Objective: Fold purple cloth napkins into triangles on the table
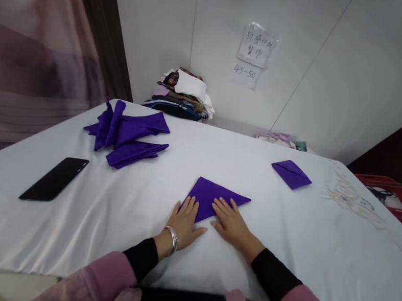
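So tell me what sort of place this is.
Probably a linen-folding workstation: a table under a white cloth, purple napkins piled at its far left, stacked fabrics against the wall, and a handwritten sign.

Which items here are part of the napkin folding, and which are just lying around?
In hand:
- purple cloth napkin folded into a triangle, flat under left hand and right hand
- pile of loose purple napkins
- small folded purple napkin

Lying about:
- black flat phone
- stack of mixed folded fabrics
- red plastic tray
- paper wall note

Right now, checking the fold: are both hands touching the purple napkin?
Touching. The head view shows left hand and right hand pressed flat on the purple napkin.
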{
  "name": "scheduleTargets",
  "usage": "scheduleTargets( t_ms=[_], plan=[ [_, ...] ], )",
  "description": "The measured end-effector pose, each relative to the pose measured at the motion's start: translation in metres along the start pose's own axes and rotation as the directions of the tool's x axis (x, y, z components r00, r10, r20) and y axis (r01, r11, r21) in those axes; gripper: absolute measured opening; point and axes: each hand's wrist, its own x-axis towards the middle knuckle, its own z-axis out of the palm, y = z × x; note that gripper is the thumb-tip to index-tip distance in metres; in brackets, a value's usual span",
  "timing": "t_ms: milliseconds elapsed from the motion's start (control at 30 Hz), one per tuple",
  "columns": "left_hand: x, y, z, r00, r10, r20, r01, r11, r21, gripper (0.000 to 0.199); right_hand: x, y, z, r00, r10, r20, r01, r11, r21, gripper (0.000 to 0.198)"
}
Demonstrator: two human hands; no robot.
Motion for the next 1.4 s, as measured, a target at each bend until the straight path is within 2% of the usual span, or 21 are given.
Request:
scheduleTargets(
  t_ms=[167,300,433,567,800,900,1000,1100,1200,1300,1400],
  plan=[
    [0.002,-0.018,-0.02,0.997,0.05,0.064,-0.045,0.996,-0.079,0.058,0.014,-0.045,0.011,0.996,-0.071,-0.052,0.072,0.997,0.032,0.047],
    [0.008,-0.042,-0.031,0.99,0.136,0.024,-0.131,0.982,-0.138,0.041,0.02,-0.069,0.02,0.985,-0.125,-0.118,0.127,0.992,0.01,0.041],
    [0.015,-0.06,-0.035,0.976,0.215,-0.041,-0.219,0.961,-0.168,0.043,0.027,-0.087,0.026,0.972,-0.176,-0.153,0.176,0.984,-0.011,0.037],
    [0.02,-0.065,-0.039,0.97,0.237,-0.051,-0.242,0.959,-0.15,0.045,0.034,-0.101,0.026,0.96,-0.211,-0.184,0.212,0.977,-0.016,0.032],
    [0.027,-0.066,-0.051,0.98,0.2,0.004,-0.198,0.97,-0.143,0.04,0.037,-0.107,0.022,0.944,-0.189,-0.269,0.202,0.979,0.02,0.024],
    [0.032,-0.066,-0.054,0.976,0.215,0.037,-0.209,0.971,-0.118,0.038,0.034,-0.107,0.017,0.942,-0.147,-0.301,0.194,0.972,0.133,0.023],
    [0.04,-0.064,-0.057,0.961,0.271,0.064,-0.269,0.963,-0.035,0.035,0.031,-0.108,0.011,0.947,-0.064,-0.314,0.165,0.937,0.307,0.023],
    [0.048,-0.061,-0.061,0.947,0.309,0.092,-0.314,0.948,0.05,0.028,0.027,-0.109,0.004,0.942,0.037,-0.333,0.146,0.85,0.506,0.024],
    [0.053,-0.06,-0.062,0.947,0.311,0.078,-0.317,0.946,0.07,0.043,0.021,-0.106,-0.002,0.919,0.199,-0.34,0.116,0.689,0.716,0.02],
    [0.056,-0.064,-0.058,0.95,0.312,0.006,-0.312,0.95,0.004,0.048,0.014,-0.097,-0.006,0.876,0.419,-0.238,0.015,0.47,0.882,0.012],
    [0.055,-0.069,-0.051,0.956,0.285,-0.074,-0.292,0.947,-0.132,0.045,0.009,-0.081,-0.008,0.8,0.597,-0.067,-0.066,0.197,0.978,0.013]
  ],
)
